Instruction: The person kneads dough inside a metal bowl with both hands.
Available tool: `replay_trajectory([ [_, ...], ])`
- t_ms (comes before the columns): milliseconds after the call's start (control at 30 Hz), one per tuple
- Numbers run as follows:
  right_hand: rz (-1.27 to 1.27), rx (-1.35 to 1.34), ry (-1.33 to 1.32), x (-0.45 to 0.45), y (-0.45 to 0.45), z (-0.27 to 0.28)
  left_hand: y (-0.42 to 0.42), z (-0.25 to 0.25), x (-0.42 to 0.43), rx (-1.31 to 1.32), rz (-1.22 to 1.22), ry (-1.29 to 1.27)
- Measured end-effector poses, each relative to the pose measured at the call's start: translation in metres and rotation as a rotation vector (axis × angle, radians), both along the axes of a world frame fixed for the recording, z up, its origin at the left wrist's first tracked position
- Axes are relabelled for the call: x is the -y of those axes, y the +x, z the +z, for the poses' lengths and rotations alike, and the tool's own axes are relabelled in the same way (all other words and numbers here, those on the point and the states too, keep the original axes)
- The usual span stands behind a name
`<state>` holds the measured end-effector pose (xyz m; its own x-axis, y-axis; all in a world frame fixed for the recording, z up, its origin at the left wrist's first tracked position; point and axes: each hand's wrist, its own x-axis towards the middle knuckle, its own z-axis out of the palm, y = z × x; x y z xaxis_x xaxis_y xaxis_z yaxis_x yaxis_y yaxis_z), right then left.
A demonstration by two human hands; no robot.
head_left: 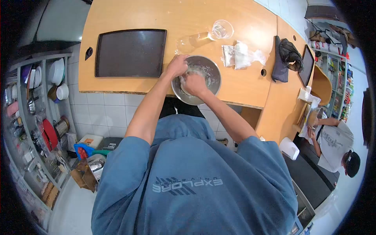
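A steel mixing bowl [216, 87] sits at the front edge of the wooden table, with white floury dough [204, 72] in it and smears up its inner wall. My left hand [178, 65] is closed on the bowl's left rim. Down inside the bowl, my right hand [195, 83] presses into the dough with curled fingers, their tips hidden. Beyond the bowl are a clear plastic bottle [192, 42] lying on its side and a clear cup [223, 29]. Plastic bags of white powder [243, 55] lie to the right.
A dark baking tray [131, 53] lies left of the bowl. Farther right are a dark oven mitt [279, 60] and a black bag [291, 55]. Loaded shelves [37, 117] stand at the left. Another person [333, 137] works with a bowl at the far right.
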<state>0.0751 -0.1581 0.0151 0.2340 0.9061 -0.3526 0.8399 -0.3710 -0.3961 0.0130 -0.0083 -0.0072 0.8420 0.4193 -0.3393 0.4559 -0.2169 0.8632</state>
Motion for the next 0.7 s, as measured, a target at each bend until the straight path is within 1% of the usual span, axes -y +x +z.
replay_trajectory([
  [67, 0.022, 0.001, -0.12, 0.003, -0.005, 0.004, -0.004, 0.011, 0.001, -0.067, 0.039, 0.024],
  [100, 0.017, 0.009, -0.072, 0.006, -0.006, 0.004, -0.005, 0.018, 0.001, -0.099, 0.059, 0.036],
  [167, 0.007, 0.026, 0.021, 0.011, -0.004, 0.004, -0.007, 0.0, 0.005, -0.028, 0.111, 0.072],
  [200, 0.005, -0.074, -0.049, 0.008, 0.003, 0.004, -0.007, -0.007, 0.006, 0.008, 0.138, 0.091],
  [267, -0.002, -0.274, -0.185, -0.007, 0.023, -0.001, -0.006, -0.001, 0.005, 0.027, 0.146, 0.094],
  [367, -0.033, -0.274, -0.195, -0.016, 0.033, -0.019, -0.004, 0.004, 0.002, 0.046, 0.142, 0.106],
  [467, -0.131, -0.275, -0.162, -0.007, 0.033, -0.048, -0.002, 0.002, -0.002, 0.051, 0.137, 0.112],
  [567, -0.149, -0.091, -0.085, -0.003, 0.013, -0.013, -0.001, -0.002, -0.004, 0.02, 0.115, 0.083],
  [667, -0.068, -0.029, -0.157, 0.0, -0.003, -0.003, 0.002, 0.013, -0.003, -0.037, 0.109, 0.084],
  [700, -0.083, 0.01, -0.105, 0.002, -0.008, 0.0, 0.002, 0.018, -0.002, -0.06, 0.112, 0.091],
])
